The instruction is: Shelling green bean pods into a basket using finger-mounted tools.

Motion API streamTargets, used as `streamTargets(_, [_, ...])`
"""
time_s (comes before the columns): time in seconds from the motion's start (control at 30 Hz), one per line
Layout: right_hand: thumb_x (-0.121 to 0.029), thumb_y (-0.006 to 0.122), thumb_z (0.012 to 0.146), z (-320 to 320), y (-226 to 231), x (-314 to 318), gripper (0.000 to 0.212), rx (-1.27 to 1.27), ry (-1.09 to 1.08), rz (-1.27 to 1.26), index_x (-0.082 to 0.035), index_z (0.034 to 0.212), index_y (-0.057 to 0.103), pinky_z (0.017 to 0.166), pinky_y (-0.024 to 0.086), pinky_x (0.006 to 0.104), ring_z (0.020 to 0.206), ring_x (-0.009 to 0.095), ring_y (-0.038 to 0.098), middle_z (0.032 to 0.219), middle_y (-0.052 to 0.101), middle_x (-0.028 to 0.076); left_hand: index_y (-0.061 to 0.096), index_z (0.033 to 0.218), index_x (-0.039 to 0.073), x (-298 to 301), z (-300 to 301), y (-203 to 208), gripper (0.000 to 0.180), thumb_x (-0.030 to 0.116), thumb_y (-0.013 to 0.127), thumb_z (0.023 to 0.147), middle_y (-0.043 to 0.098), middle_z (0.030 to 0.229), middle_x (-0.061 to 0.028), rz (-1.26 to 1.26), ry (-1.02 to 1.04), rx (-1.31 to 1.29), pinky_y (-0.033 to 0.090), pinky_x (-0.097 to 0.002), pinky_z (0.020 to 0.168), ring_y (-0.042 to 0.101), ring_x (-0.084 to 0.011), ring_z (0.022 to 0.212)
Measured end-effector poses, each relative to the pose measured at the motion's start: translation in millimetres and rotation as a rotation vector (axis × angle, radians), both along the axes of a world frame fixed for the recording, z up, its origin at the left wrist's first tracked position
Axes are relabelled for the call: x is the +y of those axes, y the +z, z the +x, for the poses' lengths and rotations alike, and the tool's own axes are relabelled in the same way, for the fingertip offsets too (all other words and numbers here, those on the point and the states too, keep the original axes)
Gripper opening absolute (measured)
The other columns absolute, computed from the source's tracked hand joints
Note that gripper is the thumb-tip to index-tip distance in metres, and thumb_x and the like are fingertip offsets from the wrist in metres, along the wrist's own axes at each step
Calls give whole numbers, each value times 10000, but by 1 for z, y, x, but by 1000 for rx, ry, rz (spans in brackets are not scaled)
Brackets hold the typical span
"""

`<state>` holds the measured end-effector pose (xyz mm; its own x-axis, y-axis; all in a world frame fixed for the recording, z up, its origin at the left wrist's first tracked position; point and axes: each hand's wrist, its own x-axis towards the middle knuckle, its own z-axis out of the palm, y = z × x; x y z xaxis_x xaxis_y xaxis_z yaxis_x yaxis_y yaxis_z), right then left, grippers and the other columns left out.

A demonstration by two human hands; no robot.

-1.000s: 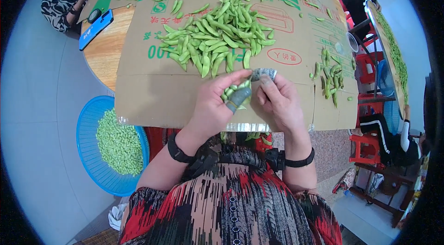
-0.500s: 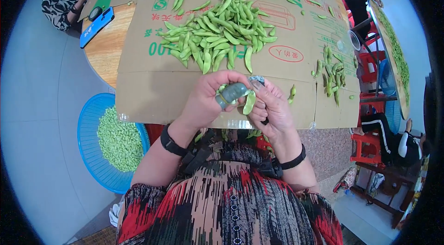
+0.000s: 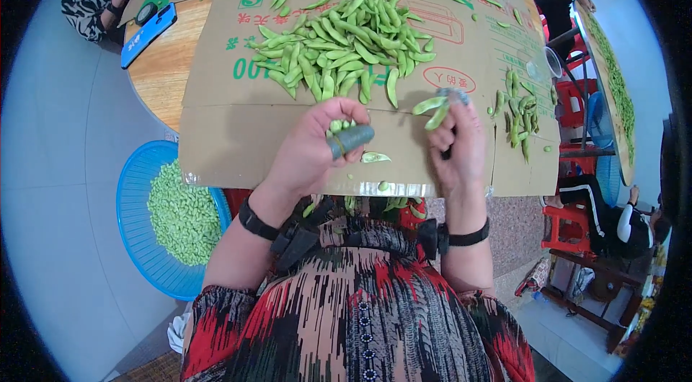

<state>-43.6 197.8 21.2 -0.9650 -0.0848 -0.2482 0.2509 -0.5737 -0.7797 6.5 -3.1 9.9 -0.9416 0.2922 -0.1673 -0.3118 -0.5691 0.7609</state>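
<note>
My left hand [image 3: 306,144] is curled over the near edge of the cardboard, closed around several shelled green beans [image 3: 341,125]. A grey-green sheath [image 3: 351,141] covers its thumb. To the right, my right hand [image 3: 461,144] pinches a split green bean pod [image 3: 431,112] whose two halves hang apart; a greyish covering shows at its fingertips, somewhat blurred. Between the hands a small piece of pod [image 3: 375,157] and a loose bean [image 3: 383,185] lie on the cardboard [image 3: 274,137]. Beyond them is a heap of whole pods [image 3: 346,47].
A blue basket [image 3: 130,194] of shelled beans stands low at the left. Darker pods [image 3: 520,112] lie on the right. A blue phone [image 3: 149,36] rests on the wooden table [image 3: 155,83]. More pods lie at the back. Other people and red stools [image 3: 566,227] are around.
My hands have come apart. The right has moved right and away from me with the split pod; the left still holds beans. A pod piece now shows on the cardboard.
</note>
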Motion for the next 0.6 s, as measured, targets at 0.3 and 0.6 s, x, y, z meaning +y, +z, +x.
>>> streamTargets(0.3, [-166, 590, 834, -21, 7, 70, 222, 440, -298, 1772, 1, 978, 613, 644, 485, 387, 741, 337, 629, 802, 629, 218, 605, 894, 14, 22, 24, 5, 202, 10, 605, 692, 555, 785, -141, -1022, -171, 832, 478, -362, 656, 565, -313, 751])
streamTargets(0.6, [-136, 581, 813, -27, 19, -22, 126, 769, 337, 1813, -26, 876, 576, 579, 455, 436, 653, 364, 583, 683, 580, 195, 558, 913, 4, 25, 26, 13, 211, -31, 536, 707, 548, 813, -139, -1178, -206, 838, 472, -378, 660, 564, -321, 747])
